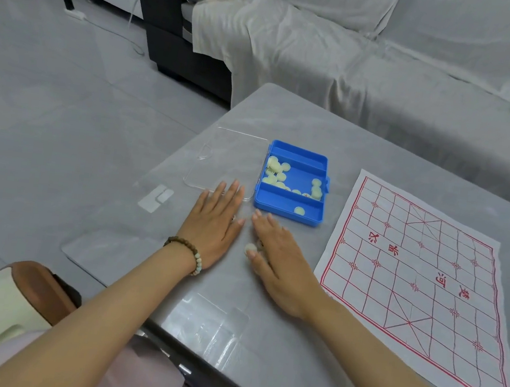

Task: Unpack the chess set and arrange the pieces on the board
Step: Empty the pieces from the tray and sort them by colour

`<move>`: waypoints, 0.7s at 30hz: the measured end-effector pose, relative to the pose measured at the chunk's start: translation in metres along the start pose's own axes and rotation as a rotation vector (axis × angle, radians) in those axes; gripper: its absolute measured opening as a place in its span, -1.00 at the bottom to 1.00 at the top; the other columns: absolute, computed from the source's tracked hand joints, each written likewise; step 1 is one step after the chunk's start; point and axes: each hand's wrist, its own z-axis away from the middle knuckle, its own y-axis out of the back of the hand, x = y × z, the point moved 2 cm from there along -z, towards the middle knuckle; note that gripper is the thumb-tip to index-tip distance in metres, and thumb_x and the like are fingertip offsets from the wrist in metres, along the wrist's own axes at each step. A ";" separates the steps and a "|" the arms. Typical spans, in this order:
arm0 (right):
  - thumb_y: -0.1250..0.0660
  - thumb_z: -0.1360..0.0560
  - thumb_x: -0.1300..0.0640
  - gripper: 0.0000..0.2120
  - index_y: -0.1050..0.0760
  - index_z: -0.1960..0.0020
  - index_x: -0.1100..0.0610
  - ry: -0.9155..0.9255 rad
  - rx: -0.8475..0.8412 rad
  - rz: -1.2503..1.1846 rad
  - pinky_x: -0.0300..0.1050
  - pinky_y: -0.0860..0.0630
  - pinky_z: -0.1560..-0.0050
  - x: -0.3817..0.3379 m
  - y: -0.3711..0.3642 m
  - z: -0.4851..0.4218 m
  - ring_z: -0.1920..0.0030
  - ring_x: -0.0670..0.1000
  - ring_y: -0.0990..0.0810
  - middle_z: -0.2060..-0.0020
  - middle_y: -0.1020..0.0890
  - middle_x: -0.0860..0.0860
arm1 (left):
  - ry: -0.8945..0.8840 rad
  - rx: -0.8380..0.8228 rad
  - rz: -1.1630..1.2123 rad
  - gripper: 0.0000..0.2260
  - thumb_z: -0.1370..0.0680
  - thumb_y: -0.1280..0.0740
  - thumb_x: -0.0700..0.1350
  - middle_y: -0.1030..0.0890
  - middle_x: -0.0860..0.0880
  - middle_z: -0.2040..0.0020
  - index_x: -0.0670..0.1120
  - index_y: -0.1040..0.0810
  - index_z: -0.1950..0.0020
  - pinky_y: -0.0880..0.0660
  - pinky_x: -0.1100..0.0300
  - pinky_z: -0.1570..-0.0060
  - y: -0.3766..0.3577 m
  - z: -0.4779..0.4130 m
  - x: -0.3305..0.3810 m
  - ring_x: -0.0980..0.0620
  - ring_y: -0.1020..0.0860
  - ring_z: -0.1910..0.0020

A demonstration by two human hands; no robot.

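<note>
The unpacking is barely begun. The blue box [286, 215] is open, with its clear lid [226, 157] lying flat beside it on the worktop [277, 340]. The paper board [413, 277] is spread out to my right with nothing on it, so all the arranging is left. Most pale pieces [277, 172] sit loose in the box's wide middle compartment. One disc [299, 211] lies alone in the near narrow one, and the far one looks empty. My left hand [214, 223] lies flat near the lid, fingers straight, holding nothing. My right hand [280, 261] rests palm down just in front of the box, fingers stretched out. A loose piece [251, 247] touches its thumb, and whether more lie underneath I cannot tell.
</note>
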 end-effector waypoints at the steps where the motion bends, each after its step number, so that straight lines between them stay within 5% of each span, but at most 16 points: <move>1: -0.02 -0.62 -0.06 -0.49 -0.01 -0.53 0.03 -0.011 0.038 -0.052 -0.28 0.16 -0.47 0.001 0.007 -0.001 -0.47 -0.26 0.12 -0.46 -0.03 -0.22 | -0.006 0.000 -0.016 -0.29 -0.38 0.46 0.21 0.27 0.04 -0.52 -0.04 0.28 -0.50 0.35 0.16 -0.38 -0.001 0.000 0.000 0.08 0.28 -0.48; 7: -0.08 -0.62 -0.01 -0.56 -0.18 -0.47 0.01 -0.173 0.247 -0.166 -0.29 -0.10 -0.38 0.027 0.046 -0.022 -0.45 -0.15 -0.16 -0.46 -0.23 -0.11 | -0.072 -0.043 0.052 -0.28 -0.37 0.43 0.26 0.34 0.04 -0.49 -0.03 0.35 -0.48 0.33 0.20 -0.41 -0.005 0.005 0.016 0.11 0.35 -0.46; 12: -0.11 -0.60 -0.07 -0.48 -0.14 -0.48 0.11 -0.292 0.215 -0.126 -0.12 -0.24 -0.38 0.051 0.056 -0.072 -0.44 -0.02 -0.23 -0.46 -0.24 -0.01 | -0.087 -0.061 0.176 -0.44 -0.59 0.19 0.20 0.31 0.09 -0.50 0.00 0.30 -0.49 0.27 0.25 -0.43 -0.001 0.005 0.028 0.16 0.34 -0.45; 15: -0.15 -0.56 -0.14 -0.45 -0.22 -0.43 0.14 -0.412 0.186 -0.190 -0.07 -0.28 -0.31 0.064 0.053 -0.103 -0.39 0.04 -0.31 -0.40 -0.33 0.03 | -0.094 0.092 0.287 -0.42 -0.53 0.23 0.27 0.27 0.19 -0.47 0.06 0.25 -0.48 0.25 0.33 -0.40 0.016 -0.005 0.024 0.23 0.31 -0.44; 21: -0.28 -0.49 -0.15 -0.51 -0.40 -0.28 0.14 -0.398 0.291 -0.210 -0.07 -0.37 -0.23 0.070 0.043 -0.135 -0.20 0.03 -0.40 -0.16 -0.47 0.03 | 0.110 0.049 0.323 -0.52 -0.61 0.15 0.10 0.18 0.10 -0.53 0.05 0.17 -0.51 0.27 0.20 -0.41 0.023 -0.027 -0.006 0.15 0.25 -0.48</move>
